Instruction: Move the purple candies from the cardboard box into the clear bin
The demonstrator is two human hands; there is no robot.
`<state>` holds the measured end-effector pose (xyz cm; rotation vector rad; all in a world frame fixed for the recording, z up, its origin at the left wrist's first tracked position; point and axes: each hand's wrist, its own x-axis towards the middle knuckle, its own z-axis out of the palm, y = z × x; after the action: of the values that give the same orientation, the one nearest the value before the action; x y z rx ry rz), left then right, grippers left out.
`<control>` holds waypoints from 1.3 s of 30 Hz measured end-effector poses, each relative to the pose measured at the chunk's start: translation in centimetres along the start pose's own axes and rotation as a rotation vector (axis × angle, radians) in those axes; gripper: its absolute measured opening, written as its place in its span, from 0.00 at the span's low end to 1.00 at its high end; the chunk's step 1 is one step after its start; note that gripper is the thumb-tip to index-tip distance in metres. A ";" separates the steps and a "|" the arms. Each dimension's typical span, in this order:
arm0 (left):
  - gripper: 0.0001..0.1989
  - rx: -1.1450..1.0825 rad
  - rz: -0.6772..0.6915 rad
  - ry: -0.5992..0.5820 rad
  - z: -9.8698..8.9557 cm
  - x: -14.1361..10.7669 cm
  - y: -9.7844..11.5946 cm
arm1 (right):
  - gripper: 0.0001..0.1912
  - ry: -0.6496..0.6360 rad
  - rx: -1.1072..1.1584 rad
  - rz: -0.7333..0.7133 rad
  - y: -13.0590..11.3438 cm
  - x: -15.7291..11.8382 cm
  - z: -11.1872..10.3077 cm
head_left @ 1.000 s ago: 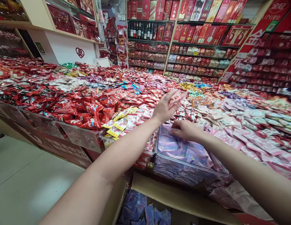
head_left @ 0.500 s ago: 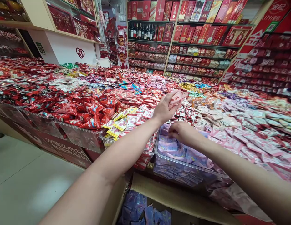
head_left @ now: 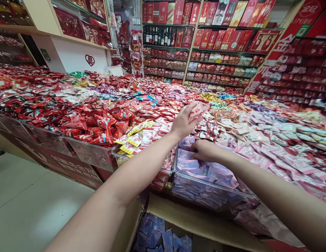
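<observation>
My left hand (head_left: 184, 122) is closed around a pink candy packet (head_left: 199, 110) with red print, held above the piled sweets. Lower and to the right, my right hand (head_left: 208, 151) reaches into a clear plastic bin (head_left: 205, 182) of purple candy packets (head_left: 188, 163). Its fingers are curled down among them, and whatever lies between the fingertips is hidden. Left of that bin are white and red packets (head_left: 148, 135) and yellow ones (head_left: 135, 140).
Below the bins stands an open cardboard box (head_left: 194, 217) with several blue-purple packets (head_left: 152, 227) inside. Red cone-shaped packets (head_left: 100, 126) fill bins on the left. Pink packets (head_left: 281, 154) lie right. Shelves of red boxes (head_left: 228, 39) stand behind.
My right hand has shifted slightly right and down, its fingers lower among the purple packets. My left hand and the pink packet have stayed almost still.
</observation>
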<state>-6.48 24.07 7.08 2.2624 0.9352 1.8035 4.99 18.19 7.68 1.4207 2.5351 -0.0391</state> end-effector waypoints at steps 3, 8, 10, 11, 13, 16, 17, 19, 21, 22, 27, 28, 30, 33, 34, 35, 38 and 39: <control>0.24 0.004 -0.017 -0.013 0.0 0.0 0.0 | 0.10 0.047 0.063 -0.004 0.4 -0.3 0.1; 0.24 0.007 -0.019 -0.023 0.1 -0.1 -0.2 | 0.09 0.158 0.051 0.086 0.7 -0.7 0.6; 0.25 0.007 -0.016 -0.023 0.1 -0.1 -0.2 | 0.09 0.145 0.048 0.087 0.7 -0.9 0.3; 0.25 0.005 -0.016 -0.023 0.1 -0.1 -0.2 | 0.10 0.122 0.058 0.077 0.8 -1.0 0.1; 0.25 -0.003 -0.023 -0.026 0.2 0.0 -0.2 | 0.11 0.080 0.092 0.050 1.0 -1.2 -0.6; 0.25 -0.014 -0.031 -0.026 0.2 0.0 -0.2 | 0.16 0.136 0.098 -0.015 1.5 -1.2 -1.2; 0.25 -0.014 -0.028 -0.025 0.2 0.0 -0.2 | 0.19 0.164 0.090 -0.051 1.7 -1.0 -1.2; 0.24 -0.016 -0.020 -0.020 0.3 0.0 -0.3 | 0.26 0.167 0.085 -0.113 1.9 -0.5 -0.6; 0.24 -0.023 -0.009 -0.019 0.3 0.0 -0.3 | 0.33 0.095 0.093 -0.091 2.0 0.0 0.4; 0.24 -0.027 -0.006 -0.019 0.3 0.0 -0.3 | 0.36 0.057 0.095 -0.059 1.9 0.2 0.9; 0.23 -0.023 -0.004 -0.019 0.4 0.0 -0.3 | 0.36 -0.020 0.092 -0.044 1.5 0.3 2.4; 0.23 -0.023 -0.002 -0.021 0.4 0.0 -0.3 | 0.35 -0.019 0.091 -0.050 1.5 0.2 2.4; 0.24 -0.029 0.008 -0.025 0.5 0.0 -0.5 | 0.34 -0.011 0.094 -0.042 1.6 0.2 2.4; 0.24 -0.028 0.016 -0.024 0.5 -0.1 -0.6 | 0.35 0.061 0.101 -0.051 1.9 0.2 2.4; 0.24 -0.022 0.014 -0.022 0.5 -0.1 -0.7 | 0.35 0.097 0.107 -0.067 2.0 0.2 2.4; 0.24 -0.016 0.012 -0.020 0.5 -0.1 -0.7 | 0.34 0.132 0.110 -0.083 2.0 0.1 2.4; 0.25 0.001 -0.002 -0.027 0.4 -0.2 -0.6 | 0.28 0.204 0.097 -0.114 1.7 -0.3 2.2; 0.25 0.003 -0.008 -0.032 0.4 -0.2 -0.5 | 0.26 0.237 0.084 -0.122 1.5 -0.5 2.1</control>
<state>-6.37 24.50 6.60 2.2788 0.9415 1.7589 6.93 18.25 5.90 1.3707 2.8428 0.0029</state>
